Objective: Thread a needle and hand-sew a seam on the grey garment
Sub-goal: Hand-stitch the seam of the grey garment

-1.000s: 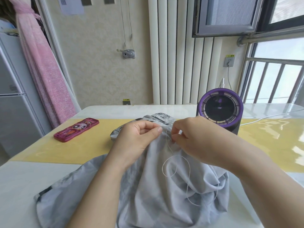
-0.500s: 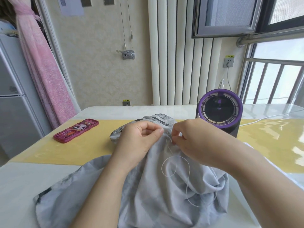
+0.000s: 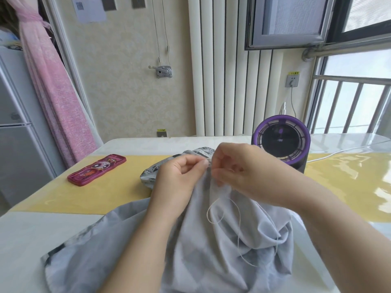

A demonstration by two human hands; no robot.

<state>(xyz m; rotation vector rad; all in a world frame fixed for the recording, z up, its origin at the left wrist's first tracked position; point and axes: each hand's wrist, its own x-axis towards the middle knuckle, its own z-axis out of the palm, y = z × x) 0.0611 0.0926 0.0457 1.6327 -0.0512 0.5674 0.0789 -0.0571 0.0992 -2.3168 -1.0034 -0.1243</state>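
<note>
The soft, matte grey garment lies crumpled in loose folds on the glossy tabletop, its raised edge pinched by the left hand, while the right hand nips a fold beside it, fine white thread looping below.

A lived-in home, by the look of it: a white table with a yellow mat, a pink curtain at the upper left, a fridge at the left edge, a tall white radiator (centre of the wall) and a barred window at right.
</note>
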